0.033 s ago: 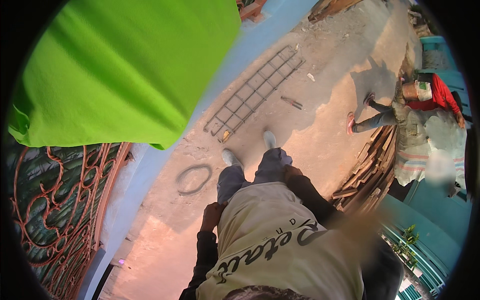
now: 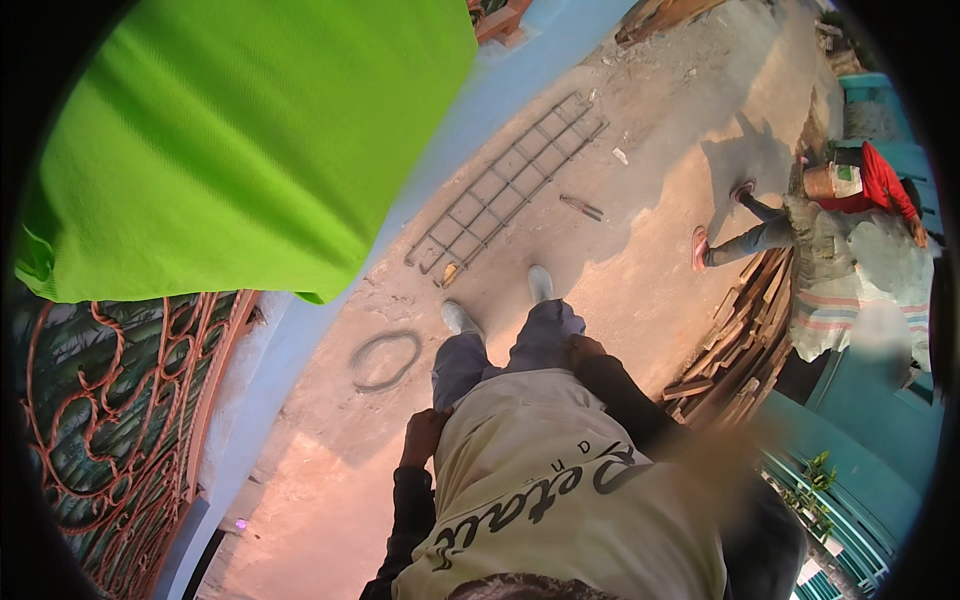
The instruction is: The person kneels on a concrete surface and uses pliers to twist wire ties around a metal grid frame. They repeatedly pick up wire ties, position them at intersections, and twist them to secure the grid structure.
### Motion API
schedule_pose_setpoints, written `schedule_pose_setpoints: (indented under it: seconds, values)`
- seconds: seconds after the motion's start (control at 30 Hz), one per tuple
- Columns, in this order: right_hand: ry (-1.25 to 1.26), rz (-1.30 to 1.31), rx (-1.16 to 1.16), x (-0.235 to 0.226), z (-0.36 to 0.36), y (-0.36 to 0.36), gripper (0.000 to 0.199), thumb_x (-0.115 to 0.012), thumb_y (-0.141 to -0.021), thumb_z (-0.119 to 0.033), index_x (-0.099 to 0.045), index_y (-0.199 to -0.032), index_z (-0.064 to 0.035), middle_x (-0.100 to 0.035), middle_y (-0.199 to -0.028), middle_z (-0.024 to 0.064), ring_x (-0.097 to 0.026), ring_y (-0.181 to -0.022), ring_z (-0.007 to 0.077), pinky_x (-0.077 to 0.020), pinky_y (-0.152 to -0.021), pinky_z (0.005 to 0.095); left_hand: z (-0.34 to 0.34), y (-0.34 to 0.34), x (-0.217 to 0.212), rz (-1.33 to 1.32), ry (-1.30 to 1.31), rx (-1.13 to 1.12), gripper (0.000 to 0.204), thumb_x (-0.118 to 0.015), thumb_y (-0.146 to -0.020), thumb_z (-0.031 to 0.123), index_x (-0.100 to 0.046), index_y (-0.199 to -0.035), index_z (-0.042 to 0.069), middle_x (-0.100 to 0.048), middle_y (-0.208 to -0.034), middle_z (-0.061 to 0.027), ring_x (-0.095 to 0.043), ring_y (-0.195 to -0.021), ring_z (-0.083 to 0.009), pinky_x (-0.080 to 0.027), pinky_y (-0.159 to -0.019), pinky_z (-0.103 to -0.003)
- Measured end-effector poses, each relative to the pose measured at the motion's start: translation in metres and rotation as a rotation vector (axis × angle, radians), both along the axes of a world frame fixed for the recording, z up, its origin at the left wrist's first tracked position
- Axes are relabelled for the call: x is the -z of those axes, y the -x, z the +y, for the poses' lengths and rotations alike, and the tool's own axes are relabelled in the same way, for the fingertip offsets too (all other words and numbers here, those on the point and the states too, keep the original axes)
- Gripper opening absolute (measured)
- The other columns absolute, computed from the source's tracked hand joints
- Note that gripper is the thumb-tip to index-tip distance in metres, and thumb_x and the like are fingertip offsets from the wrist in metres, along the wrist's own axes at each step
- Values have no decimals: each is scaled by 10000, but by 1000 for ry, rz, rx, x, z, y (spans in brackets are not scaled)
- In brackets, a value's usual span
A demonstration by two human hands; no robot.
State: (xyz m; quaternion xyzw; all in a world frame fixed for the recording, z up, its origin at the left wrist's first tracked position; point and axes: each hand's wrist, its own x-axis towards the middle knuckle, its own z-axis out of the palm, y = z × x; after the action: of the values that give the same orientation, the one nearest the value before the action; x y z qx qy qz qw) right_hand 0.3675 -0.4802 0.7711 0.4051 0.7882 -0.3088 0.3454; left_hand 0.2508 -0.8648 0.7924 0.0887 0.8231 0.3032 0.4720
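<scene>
My left hand (image 2: 425,436) is at my left hip, its fingers curled closed against the side of my dark trousers (image 2: 462,372). On the other hip my right hand (image 2: 584,349) is likewise closed on the trouser fabric. A light shirt with dark lettering (image 2: 530,440) covers my front between the two hands. Beyond my pale shoes (image 2: 541,283) a long cage of tied steel bars (image 2: 508,188) lies on the ground, with a yellowish object (image 2: 450,273) at its near end. Pliers or cutters with reddish handles (image 2: 581,207) lie right of the cage.
A coil of wire (image 2: 386,361) lies on the ground at left. Stacked wood strips (image 2: 735,345) stand at right, near a large pale sack (image 2: 850,270) and a person in red (image 2: 880,185). Bright green cloth (image 2: 250,140) and a curled metal grille (image 2: 120,400) fill the left side.
</scene>
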Motion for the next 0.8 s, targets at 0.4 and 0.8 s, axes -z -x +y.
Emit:
schedule_pose_setpoints:
  seconds: [0.4,0.8]
  values:
    - [318,-30,-22,-12,115,-95,386,-607,-918,-378,-694,-1162,-93,-680,-1175,183,-635,-1115,359,-485,-974,409,85,-90,-77,-743,-21,-413,176,-620,-925,114,-712,-868,-26,-643,-738,-25,-564,-654,-118,-462,-636,-313]
    - [504,29,-382,-7,163,-189,323,-556,-947,-352,-676,-1100,-95,-675,-1107,176,-637,-1042,392,-507,-910,460,130,-154,-47,-697,-395,117,186,-592,-960,139,-714,-1023,14,-706,-839,-61,-628,-786,-122,-510,-734,-291]
